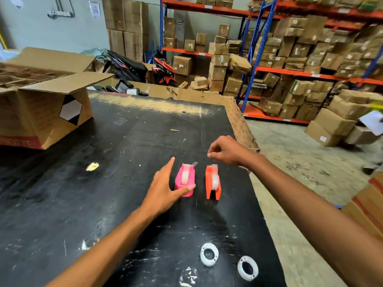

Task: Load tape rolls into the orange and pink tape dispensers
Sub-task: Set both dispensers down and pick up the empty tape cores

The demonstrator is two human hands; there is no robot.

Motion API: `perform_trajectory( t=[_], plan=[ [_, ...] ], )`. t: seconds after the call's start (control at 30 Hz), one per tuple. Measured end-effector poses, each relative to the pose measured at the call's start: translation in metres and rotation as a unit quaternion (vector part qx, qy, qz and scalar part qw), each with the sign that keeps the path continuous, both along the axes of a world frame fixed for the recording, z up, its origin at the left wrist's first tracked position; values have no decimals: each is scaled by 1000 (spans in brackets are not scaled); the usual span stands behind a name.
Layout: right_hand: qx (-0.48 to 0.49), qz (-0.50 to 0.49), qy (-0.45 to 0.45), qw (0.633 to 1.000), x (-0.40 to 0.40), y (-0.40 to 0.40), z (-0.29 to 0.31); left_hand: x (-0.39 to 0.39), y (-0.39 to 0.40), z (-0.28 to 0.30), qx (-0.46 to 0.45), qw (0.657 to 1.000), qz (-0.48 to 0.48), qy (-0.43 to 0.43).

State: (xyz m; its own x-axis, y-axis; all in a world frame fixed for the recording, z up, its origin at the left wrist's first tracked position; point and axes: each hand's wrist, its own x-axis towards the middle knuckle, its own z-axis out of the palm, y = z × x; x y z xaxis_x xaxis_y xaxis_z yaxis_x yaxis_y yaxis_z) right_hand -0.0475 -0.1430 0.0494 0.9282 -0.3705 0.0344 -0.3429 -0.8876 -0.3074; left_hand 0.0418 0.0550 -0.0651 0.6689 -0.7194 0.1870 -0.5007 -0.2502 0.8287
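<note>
A pink tape dispenser (pixel 185 180) and an orange tape dispenser (pixel 213 182) stand side by side on the black table (pixel 103 183), each with a pale tape roll seated in it. My left hand (pixel 165 187) lies open beside the pink dispenser, thumb touching its near end, fingers spread along its left side. My right hand (pixel 227 151) hovers just beyond the orange dispenser, fingers curled with thumb and forefinger pinched; whether a tape end is between them cannot be seen. Two white rings (pixel 209 254) (pixel 247 268) lie flat near the table's front edge.
A large open cardboard box (pixel 44 112) sits on the table's far left. The table's right edge (pixel 242 125) drops to a concrete floor. Shelving with stacked cartons (pixel 300 59) fills the background, and a red carton (pixel 369 204) stands at the right.
</note>
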Motion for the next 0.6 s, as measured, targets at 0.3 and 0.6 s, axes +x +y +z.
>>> perform_trajectory(
  t=[0.3,0.6],
  plan=[
    [24,21,170,985,-131,60,-21,-63,24,28,36,973,-199,-112],
    [4,-17,206,978,-189,128,-57,-94,38,18,204,878,-327,-284]
  ],
)
